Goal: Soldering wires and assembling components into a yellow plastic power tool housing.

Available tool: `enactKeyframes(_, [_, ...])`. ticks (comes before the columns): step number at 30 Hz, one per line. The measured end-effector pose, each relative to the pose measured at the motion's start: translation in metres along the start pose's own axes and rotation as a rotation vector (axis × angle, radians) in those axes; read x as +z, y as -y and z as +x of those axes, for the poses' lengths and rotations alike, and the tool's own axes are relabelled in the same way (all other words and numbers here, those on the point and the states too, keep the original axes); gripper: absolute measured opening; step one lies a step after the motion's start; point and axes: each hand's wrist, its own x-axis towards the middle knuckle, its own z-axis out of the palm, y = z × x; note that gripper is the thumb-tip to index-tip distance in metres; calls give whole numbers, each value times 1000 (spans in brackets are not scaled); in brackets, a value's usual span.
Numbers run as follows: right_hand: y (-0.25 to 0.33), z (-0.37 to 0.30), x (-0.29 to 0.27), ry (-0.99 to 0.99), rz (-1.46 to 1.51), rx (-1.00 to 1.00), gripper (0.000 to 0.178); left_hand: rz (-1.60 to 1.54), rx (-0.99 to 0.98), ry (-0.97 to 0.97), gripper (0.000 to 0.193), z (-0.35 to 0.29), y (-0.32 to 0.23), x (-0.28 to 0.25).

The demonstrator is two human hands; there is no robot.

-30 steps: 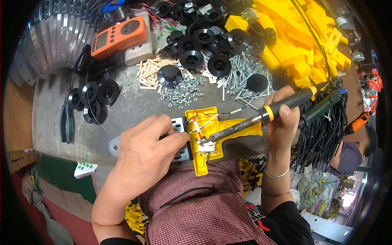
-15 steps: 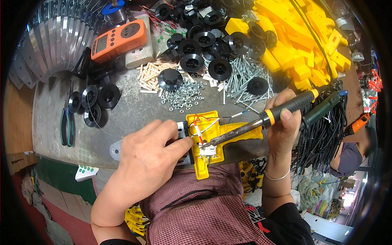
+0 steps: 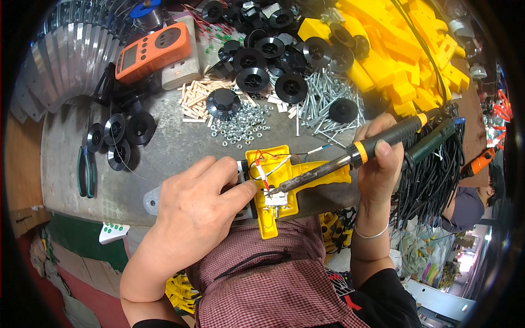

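Note:
My right hand (image 3: 381, 147) grips the black handle of a soldering iron (image 3: 317, 173), which slants down to the left. Its tip rests at a small white switch (image 3: 275, 198) inside an open yellow plastic housing half (image 3: 299, 180). A red wire (image 3: 266, 182) in a white sleeve runs to the switch near the tip. My left hand (image 3: 202, 197) is closed at the housing's left edge, fingertips by the wire and a metal strip. A metal plate (image 3: 151, 200) with a hole sticks out behind that hand; most of it is hidden.
Beyond the housing lie hex nuts (image 3: 240, 127), screws (image 3: 331, 98), black knobs (image 3: 252, 80) and yellow housings (image 3: 394, 49). Left are pliers (image 3: 86, 172), an orange meter (image 3: 153, 53) and metal plates (image 3: 63, 71). Black cords (image 3: 426, 180) hang at right, with another person (image 3: 465, 210) beyond.
The view has shifted slightly. Both hands keep their holds, and the iron's tip stays at the white switch with barely any movement.

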Motion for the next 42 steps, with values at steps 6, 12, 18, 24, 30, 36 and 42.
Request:
enactKeyframes(6, [-1, 1, 1, -20, -1, -15, 49, 11, 17, 9, 20, 1, 0, 0])
enactKeyframes(12, [-3, 1, -3, -3, 12, -18, 47, -6, 25, -16, 20, 4, 3, 1])
enactKeyframes(18, [-1, 2, 6, -22, 33, 1, 43, -437, -220, -75, 21, 5, 3, 8])
enactKeyframes(24, [1, 2, 6, -26, 18, 19, 43, -407, -216, 55, 15, 20, 6, 10])
enactKeyframes(30, [0, 1, 7, -38, 36, 6, 43, -514, -283, 21, 16, 19, 7, 21])
enactKeyframes(36, [-4, 1, 3, -3, 104, -25, 45, -642, -412, -2, 15, 14, 4, 20])
enactKeyframes(42, [-1, 1, 4, 31, 116, -58, 45, -675, -457, -59, 14, 8, 3, 25])
